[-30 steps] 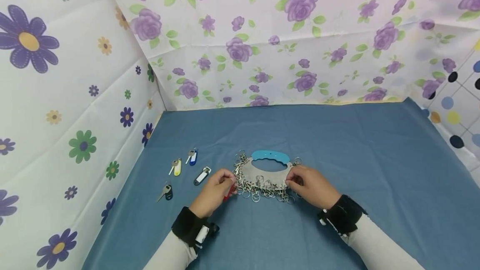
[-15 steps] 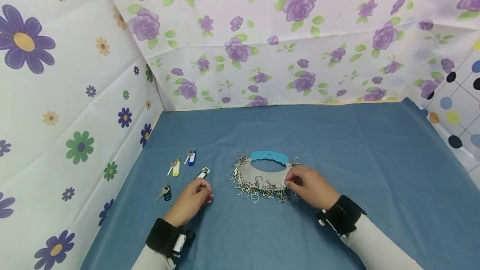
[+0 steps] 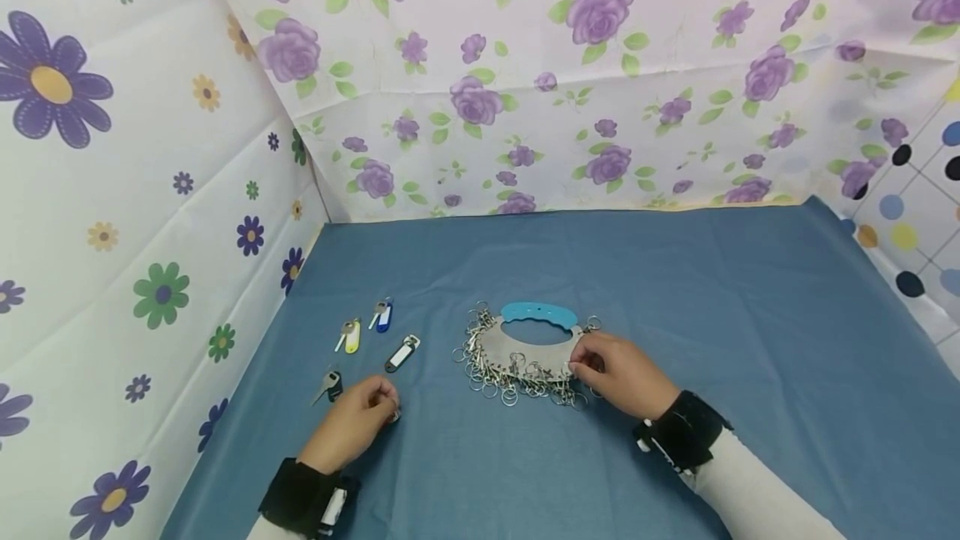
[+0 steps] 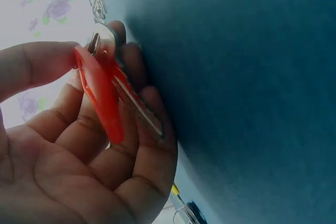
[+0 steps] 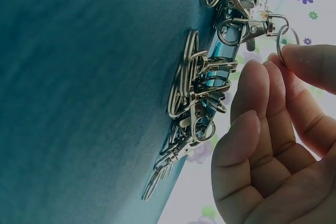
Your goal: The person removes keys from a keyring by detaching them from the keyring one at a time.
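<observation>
My left hand (image 3: 356,419) pinches a red key tag (image 4: 100,95) between thumb and fingers, low over the cloth at the left. A silver key (image 4: 139,108) hangs beside the tag, against the curled fingers. In the head view that hand hides nearly all of both. My right hand (image 3: 618,365) is at the right end of a flat metal key holder (image 3: 536,352) with a blue handle (image 3: 540,312). Its thumb and finger pinch a split ring (image 5: 280,45) joined to a snap clip (image 5: 255,28). Many more clips and rings (image 5: 184,77) hang along the holder's curved edge.
Left of the holder lie a blue key tag (image 3: 384,317), a yellow key tag (image 3: 352,336) and a dark key tag (image 3: 402,353). A black key fob (image 3: 335,387) with its key lies just past my left hand. Flowered sheets (image 3: 480,98) stand behind the blue cloth (image 3: 675,273).
My left hand has moved from the holder's left end down and to the left, carrying the red key tag. My right hand and the holder stay in place.
</observation>
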The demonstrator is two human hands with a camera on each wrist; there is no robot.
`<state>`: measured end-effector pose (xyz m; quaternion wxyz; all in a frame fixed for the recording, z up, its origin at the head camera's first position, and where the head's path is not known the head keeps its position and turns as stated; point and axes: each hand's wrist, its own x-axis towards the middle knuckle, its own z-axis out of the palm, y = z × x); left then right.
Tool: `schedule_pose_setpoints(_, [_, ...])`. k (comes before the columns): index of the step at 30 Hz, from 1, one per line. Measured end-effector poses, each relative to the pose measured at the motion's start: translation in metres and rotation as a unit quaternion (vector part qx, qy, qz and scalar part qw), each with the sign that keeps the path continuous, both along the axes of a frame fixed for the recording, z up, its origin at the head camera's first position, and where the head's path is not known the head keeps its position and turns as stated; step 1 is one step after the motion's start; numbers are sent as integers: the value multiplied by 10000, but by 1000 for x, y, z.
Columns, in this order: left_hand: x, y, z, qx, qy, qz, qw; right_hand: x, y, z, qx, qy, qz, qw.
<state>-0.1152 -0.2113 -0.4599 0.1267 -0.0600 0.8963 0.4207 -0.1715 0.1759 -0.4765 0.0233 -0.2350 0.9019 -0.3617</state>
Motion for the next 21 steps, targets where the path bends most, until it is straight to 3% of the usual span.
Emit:
schedule_pose_setpoints(16, [-5, -2, 3, -759, 260, -167, 9966, 2, -1, 4, 10, -47, -17, 10000])
schedule_pose_setpoints(21, [-9, -6, 0, -940, 429, -51, 9946, 3, -1, 5, 64, -58, -42, 10000])
